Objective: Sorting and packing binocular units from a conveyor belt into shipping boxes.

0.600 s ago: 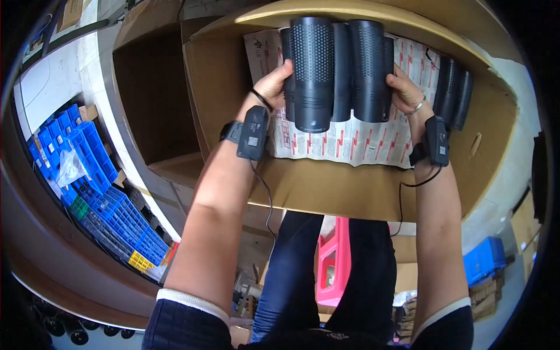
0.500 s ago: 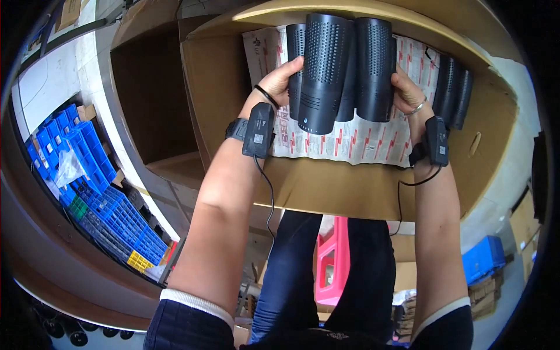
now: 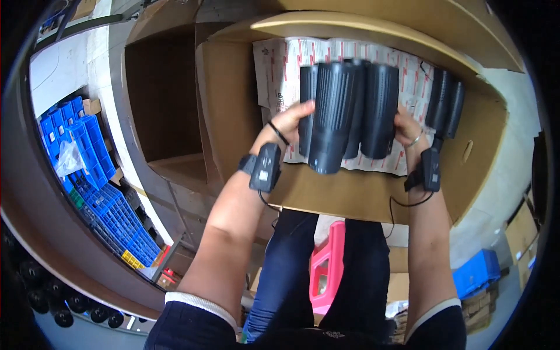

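Note:
Between my two hands is a bunch of black perforated cylinders [image 3: 335,119], several of them, upright and side by side, slightly blurred. My left hand [image 3: 293,121] presses in from the left side, its thumb lying along the outer cylinder. On the right, my right hand [image 3: 406,127] is closed against another black cylinder [image 3: 380,111]; most of its fingers are hidden behind it. The bunch is held over a cardboard box [image 3: 350,195], in front of a white printed sheet [image 3: 286,64] with red marks.
Two more black cylinders [image 3: 446,105] stand inside the box at its right end. An open brown carton [image 3: 166,99] is to the left. Beyond it are stacked blue crates [image 3: 87,146]. A pink stool [image 3: 328,268] shows between my legs, and a blue bin [image 3: 477,274] is at lower right.
Both hands have drawn the bunch of black cylinders down in the picture, toward me. The whole view has also shifted slightly. The grip looks the same.

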Tool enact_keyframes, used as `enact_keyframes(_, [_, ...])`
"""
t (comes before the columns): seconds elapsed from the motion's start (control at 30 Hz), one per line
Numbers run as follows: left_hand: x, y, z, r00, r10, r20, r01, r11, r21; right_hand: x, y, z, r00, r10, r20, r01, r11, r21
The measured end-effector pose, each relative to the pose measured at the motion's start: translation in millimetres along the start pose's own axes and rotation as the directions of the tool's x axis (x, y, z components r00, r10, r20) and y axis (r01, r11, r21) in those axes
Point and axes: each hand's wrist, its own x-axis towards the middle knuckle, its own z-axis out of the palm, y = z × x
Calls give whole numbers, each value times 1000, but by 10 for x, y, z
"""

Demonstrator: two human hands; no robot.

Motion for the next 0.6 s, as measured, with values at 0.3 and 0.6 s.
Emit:
enact_keyframes(0.3, [-1124,-829,1209,995,-26,92,48,967,-250,-1525,-642,851,987,157,-41,-159,987,-31])
enact_keyframes(0.6, [-2956,-1721,2591,993,103,57,-82,952,-295,-3302,-1304,2265,965,223,142,-233,970,63])
